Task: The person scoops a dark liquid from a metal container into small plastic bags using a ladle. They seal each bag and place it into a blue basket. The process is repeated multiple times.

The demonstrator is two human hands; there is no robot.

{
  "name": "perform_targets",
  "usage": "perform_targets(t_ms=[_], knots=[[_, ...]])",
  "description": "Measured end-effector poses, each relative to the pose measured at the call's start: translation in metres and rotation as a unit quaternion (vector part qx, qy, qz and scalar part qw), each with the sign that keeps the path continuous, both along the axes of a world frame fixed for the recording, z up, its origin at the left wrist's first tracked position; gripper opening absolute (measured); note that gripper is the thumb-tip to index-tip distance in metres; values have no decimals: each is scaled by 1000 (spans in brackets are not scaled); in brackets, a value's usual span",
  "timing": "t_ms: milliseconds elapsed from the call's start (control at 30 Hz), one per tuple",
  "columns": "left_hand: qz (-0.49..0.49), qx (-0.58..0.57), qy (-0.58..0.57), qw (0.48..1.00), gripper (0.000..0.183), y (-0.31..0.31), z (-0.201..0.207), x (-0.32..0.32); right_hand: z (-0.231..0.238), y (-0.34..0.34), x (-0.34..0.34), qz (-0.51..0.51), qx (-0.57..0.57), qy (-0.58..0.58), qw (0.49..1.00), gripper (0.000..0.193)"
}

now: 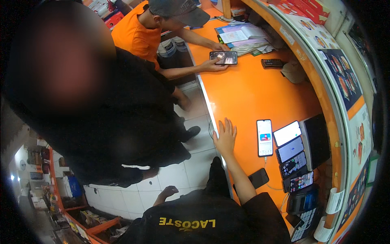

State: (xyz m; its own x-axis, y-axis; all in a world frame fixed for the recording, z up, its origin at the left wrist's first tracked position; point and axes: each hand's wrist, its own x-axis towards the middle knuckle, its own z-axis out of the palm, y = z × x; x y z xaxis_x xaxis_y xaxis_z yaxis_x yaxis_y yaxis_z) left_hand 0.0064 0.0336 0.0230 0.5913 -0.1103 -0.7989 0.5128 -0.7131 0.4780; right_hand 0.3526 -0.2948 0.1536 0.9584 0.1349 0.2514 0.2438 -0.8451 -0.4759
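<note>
My right hand [226,140] rests on the near left edge of the orange counter [252,97], palm down with its fingers spread. Nothing is in it. Just to its right a phone with a lit screen [265,137] lies on the counter, a cable at its lower end. A dark phone [258,178] lies beside my right forearm. My left hand [166,193] hangs low by my left side over the tiled floor, fingers loosely bent, with no object visible in it.
Several phones, among them a white-screened phone [287,133], line the counter's right side by a black panel [317,140] and keyboard [304,225]. A person in orange [136,34] holds a phone [223,57] near papers [243,34]. Another person in black [118,122] stands left.
</note>
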Motion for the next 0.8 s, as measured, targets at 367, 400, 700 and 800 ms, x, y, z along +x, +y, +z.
perform_targets(t_ms=[367,400,700,800], knots=[[-79,-6,-56,995,31,-45,13,59,6,3,2,3,-7,-10,1000,54],[-117,1,-51,992,29,-45,12,63,7,1,3,2,-9,-12,1000,54],[-240,99,1,966,25,-27,17,61,5,1,0,5,-12,-15,1000,54],[-120,46,-29,991,27,-25,18,74,5,-1,1,-5,-9,-11,1000,54]])
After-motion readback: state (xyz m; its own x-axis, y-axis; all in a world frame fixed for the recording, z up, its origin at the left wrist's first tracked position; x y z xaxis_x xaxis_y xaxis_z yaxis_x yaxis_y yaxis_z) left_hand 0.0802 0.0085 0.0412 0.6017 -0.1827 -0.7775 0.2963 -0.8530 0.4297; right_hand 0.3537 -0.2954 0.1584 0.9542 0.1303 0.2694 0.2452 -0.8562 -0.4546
